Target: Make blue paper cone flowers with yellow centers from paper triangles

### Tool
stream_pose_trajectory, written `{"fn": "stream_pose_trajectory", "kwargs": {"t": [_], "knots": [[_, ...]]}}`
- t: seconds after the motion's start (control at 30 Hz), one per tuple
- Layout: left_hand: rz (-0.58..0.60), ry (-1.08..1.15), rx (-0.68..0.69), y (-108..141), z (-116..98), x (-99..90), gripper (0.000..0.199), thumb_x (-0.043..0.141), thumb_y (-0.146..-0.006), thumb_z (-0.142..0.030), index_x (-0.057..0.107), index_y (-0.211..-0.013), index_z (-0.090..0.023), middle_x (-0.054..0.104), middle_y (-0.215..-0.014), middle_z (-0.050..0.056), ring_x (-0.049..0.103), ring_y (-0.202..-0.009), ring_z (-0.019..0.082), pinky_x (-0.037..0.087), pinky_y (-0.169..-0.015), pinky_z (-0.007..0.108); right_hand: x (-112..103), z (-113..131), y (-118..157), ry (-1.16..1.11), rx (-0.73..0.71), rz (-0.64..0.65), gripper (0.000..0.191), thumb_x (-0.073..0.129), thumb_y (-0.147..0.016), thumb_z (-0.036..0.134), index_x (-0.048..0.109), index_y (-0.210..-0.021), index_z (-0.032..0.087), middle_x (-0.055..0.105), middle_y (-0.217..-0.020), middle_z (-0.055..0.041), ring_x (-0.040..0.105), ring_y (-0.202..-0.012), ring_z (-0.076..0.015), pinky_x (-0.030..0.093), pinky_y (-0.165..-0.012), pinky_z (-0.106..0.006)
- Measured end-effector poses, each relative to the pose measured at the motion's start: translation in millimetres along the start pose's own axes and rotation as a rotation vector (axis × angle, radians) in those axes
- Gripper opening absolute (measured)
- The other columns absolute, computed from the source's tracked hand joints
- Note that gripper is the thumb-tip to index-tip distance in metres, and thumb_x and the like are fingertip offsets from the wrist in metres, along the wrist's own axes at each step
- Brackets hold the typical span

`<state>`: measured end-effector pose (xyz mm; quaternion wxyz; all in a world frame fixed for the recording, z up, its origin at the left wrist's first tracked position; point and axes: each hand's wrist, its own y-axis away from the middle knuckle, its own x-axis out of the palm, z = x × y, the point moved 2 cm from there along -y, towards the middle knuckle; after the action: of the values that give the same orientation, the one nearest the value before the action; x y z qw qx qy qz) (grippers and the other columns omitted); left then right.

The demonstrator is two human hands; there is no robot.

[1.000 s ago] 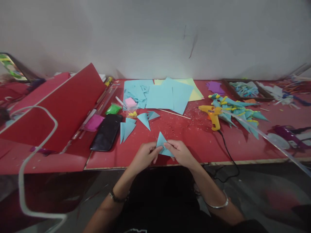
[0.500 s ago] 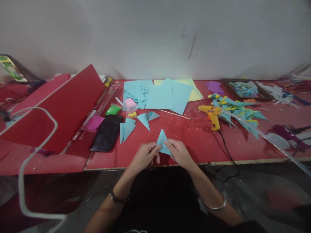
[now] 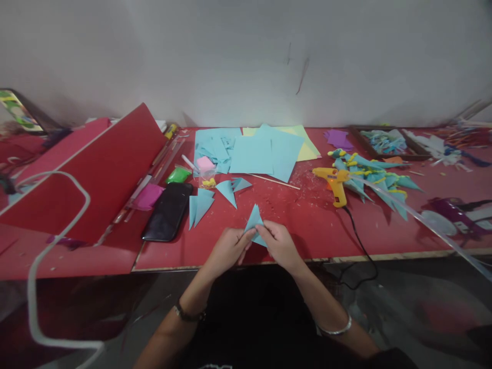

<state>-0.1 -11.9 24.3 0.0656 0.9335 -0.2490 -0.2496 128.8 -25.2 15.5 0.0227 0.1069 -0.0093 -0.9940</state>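
Observation:
A folded light-blue paper triangle (image 3: 253, 218), point away from me, is held between my two hands just above the table's front edge. My left hand (image 3: 229, 247) pinches its left side, thumb on top. On the right side, my right hand (image 3: 279, 245) grips it with the thumb near the paper's middle. The thumbs almost meet. Beyond my hands lie folded blue paper pieces (image 3: 200, 206) and a pair of blue paper cones (image 3: 226, 190). Flat blue sheets (image 3: 251, 155) are stacked farther back, beside blue paper scraps (image 3: 216, 148).
A yellow glue gun (image 3: 333, 184) with a black cord lies to the right, beside blue cones with yellow trim (image 3: 378, 179). A black phone (image 3: 167, 211) rests at left, near a leaning red board (image 3: 103, 179). A thin stick (image 3: 272, 181) lies ahead; a brown tray (image 3: 390, 142) stands back right.
Both thumbs have drawn closer together on the blue paper triangle, and its left side has tilted slightly. My left fingers have curled in more beneath it.

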Motion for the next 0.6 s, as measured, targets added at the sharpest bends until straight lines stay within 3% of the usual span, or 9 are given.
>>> {"fn": "stream_pose_trajectory", "kwargs": {"t": [0.1, 0.2, 0.27, 0.33, 0.4, 0.47, 0.6], "knots": [[0.005, 0.027, -0.012, -1.1, 1.2, 0.3, 0.051, 0.031, -0.082, -0.048, 0.038, -0.042, -0.018, 0.037, -0.028, -0.005, 0.038, -0.032, 0.007, 0.030, -0.042, 0.019, 0.8, -2.7, 0.8, -0.013, 0.053, 0.040, 0.031, 0.040, -0.081, 0.040, 0.040, -0.059, 0.018, 0.031, -0.046, 0.0066, 0.032, -0.043, -0.0067, 0.026, -0.042, -0.021], [-0.015, 0.069, -0.032, -2.0, 4.7, -2.5, 0.050, 0.031, -0.082, -0.049, 0.039, -0.044, -0.017, 0.039, -0.029, -0.005, 0.040, -0.033, 0.007, 0.031, -0.042, 0.018, -1.7, -3.6, 2.6, -0.018, 0.014, 0.066, 0.020, 0.044, -0.081, 0.037, 0.049, -0.082, 0.018, 0.039, -0.048, 0.0069, 0.038, -0.044, -0.0079, 0.031, -0.044, -0.021], [-0.015, 0.100, -0.059, -2.2, 7.3, -5.5, 0.051, 0.031, -0.082, -0.050, 0.040, -0.044, -0.017, 0.039, -0.029, -0.005, 0.040, -0.033, 0.007, 0.030, -0.041, 0.019, -6.7, -1.2, 3.7, 0.022, -0.104, 0.036, 0.035, 0.054, -0.075, 0.032, 0.044, -0.106, 0.018, 0.049, -0.065, 0.0035, 0.047, -0.057, -0.0101, 0.039, -0.057, -0.023], [0.014, 0.126, -0.077, -2.2, 8.7, -8.2, 0.052, 0.031, -0.082, -0.050, 0.042, -0.044, -0.016, 0.040, -0.030, -0.004, 0.040, -0.033, 0.007, 0.031, -0.041, 0.019, -12.0, 3.2, 4.4, 0.085, -0.210, 0.061, 0.054, 0.061, -0.070, 0.028, 0.038, -0.117, 0.021, 0.054, -0.087, -0.0022, 0.051, -0.077, -0.0139, 0.042, -0.073, -0.028], [0.048, 0.156, -0.068, -1.9, 9.1, -10.5, 0.053, 0.029, -0.083, -0.049, 0.044, -0.045, -0.015, 0.042, -0.032, -0.003, 0.041, -0.034, 0.007, 0.032, -0.042, 0.019, -15.7, 8.7, 4.7, 0.144, -0.271, 0.170, 0.049, 0.062, -0.069, 0.028, 0.044, -0.114, 0.023, 0.053, -0.100, -0.0054, 0.050, -0.091, -0.0174, 0.040, -0.082, -0.033], [0.087, 0.193, -0.046, -1.2, 9.3, -12.1, 0.053, 0.027, -0.084, -0.047, 0.045, -0.046, -0.015, 0.042, -0.033, -0.003, 0.043, -0.036, 0.008, 0.035, -0.044, 0.019, -19.2, 14.0, 4.7, 0.179, -0.301, 0.253, 0.035, 0.060, -0.072, 0.027, 0.052, -0.105, 0.023, 0.054, -0.101, -0.0055, 0.050, -0.094, -0.0184, 0.039, -0.085, -0.035], [0.196, 0.203, -0.018, 2.0, 11.1, -14.2, 0.051, 0.028, -0.084, -0.047, 0.043, -0.047, -0.015, 0.039, -0.034, -0.004, 0.043, -0.038, 0.007, 0.035, -0.045, 0.019, -25.5, 19.4, 3.3, 0.156, -0.321, 0.275, 0.024, 0.058, -0.074, 0.023, 0.056, -0.098, 0.021, 0.057, -0.095, -0.0047, 0.053, -0.090, -0.0169, 0.041, -0.083, -0.033]]}}
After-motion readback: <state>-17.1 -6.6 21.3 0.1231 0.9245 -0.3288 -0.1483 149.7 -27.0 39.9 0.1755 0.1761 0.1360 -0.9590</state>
